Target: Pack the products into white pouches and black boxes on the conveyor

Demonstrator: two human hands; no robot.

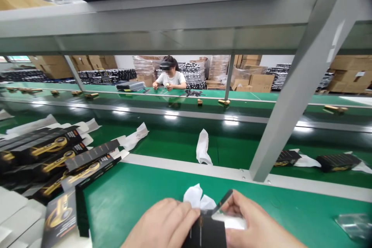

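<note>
A black box [207, 234] stands at the bottom centre, its flaps raised and white tissue paper [194, 197] sticking out of its top. My left hand [167, 223] is closed on the box's left side, fingers over the upper edge. On the right, my right hand [250, 217] pinches a raised flap between thumb and fingers, with a whitish piece beneath it. What lies inside the box is hidden. Black printed boxes [58, 162] with gold pictures are piled at the left, several with white paper at their ends.
A green belt [171, 143] runs across behind a metal rail, carrying a paper-wrapped item [203, 147] and black boxes at right. A slanted post [293, 85] rises on the right. Clear plastic [354, 224] lies at far right. Another person [171, 79] sits opposite.
</note>
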